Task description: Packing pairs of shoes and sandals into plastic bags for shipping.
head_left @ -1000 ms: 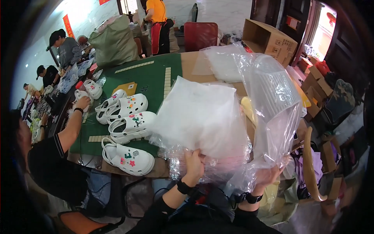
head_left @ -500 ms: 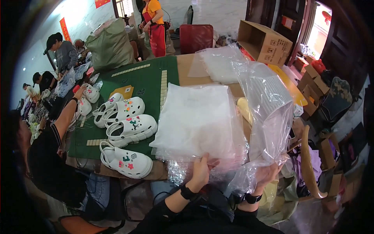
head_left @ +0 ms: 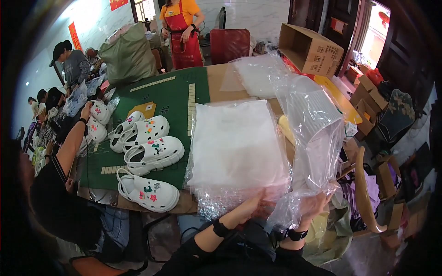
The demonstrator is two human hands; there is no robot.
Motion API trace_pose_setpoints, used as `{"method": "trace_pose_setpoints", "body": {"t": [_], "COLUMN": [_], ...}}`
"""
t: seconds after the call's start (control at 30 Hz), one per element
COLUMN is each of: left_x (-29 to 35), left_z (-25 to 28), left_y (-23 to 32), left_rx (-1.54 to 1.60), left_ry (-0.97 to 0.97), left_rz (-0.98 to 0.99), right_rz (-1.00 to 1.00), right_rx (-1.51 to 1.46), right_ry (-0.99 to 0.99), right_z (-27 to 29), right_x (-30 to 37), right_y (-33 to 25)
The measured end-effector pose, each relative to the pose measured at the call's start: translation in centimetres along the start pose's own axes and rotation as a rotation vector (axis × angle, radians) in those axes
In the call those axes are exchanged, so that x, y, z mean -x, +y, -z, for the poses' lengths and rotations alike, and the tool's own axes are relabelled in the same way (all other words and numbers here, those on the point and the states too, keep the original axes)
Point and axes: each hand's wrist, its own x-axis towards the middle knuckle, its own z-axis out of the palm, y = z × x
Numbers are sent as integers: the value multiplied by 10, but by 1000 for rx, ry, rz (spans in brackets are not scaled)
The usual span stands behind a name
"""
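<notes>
My left hand (head_left: 251, 208) is at the front edge of a stack of clear plastic bags (head_left: 237, 142) with white sheets showing through. Blur and the bag edges partly hide its fingers. My right hand (head_left: 315, 204) grips the gathered lower end of a large clear plastic bag (head_left: 317, 124), which drapes along the table's right side; a whitish ribbed shape shows through its upper part. Left of the stack, several white clogs with colourful charms stand in a row, the nearest clog (head_left: 149, 193) at the table's front edge.
A co-worker's hand (head_left: 86, 110) touches other white clogs on the left. The table has a green mat (head_left: 184, 87). Further back are a green sack (head_left: 129, 57), a red chair (head_left: 230, 46) and an open cardboard box (head_left: 313, 50). A curved wooden armrest (head_left: 363, 198) rises at right.
My left hand has slid from the top bag's front edge slightly right and down. The top bag now lies flatter, its front corner lowered. My right hand keeps its hold. A person behind has turned.
</notes>
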Motion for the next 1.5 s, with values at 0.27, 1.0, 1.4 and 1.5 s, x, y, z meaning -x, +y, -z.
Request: {"method": "trace_pose_setpoints", "body": {"t": [0.27, 1.0, 1.4, 1.5], "left_x": [39, 85, 30, 32], "left_z": [-2, 33, 161, 177], "left_y": [28, 222, 298, 274], "left_rx": [-1277, -149, -1160, -1469], "left_ry": [338, 760, 1112, 1056], "left_rz": [-810, -1564, -949, -447], "right_rz": [128, 93, 84, 82], "right_rx": [54, 218, 204, 192], "right_ry": [19, 8, 40, 47], "right_z": [-12, -12, -24, -29], "right_x": [8, -17, -2, -1], "right_y": [1, -27, -21, -15]}}
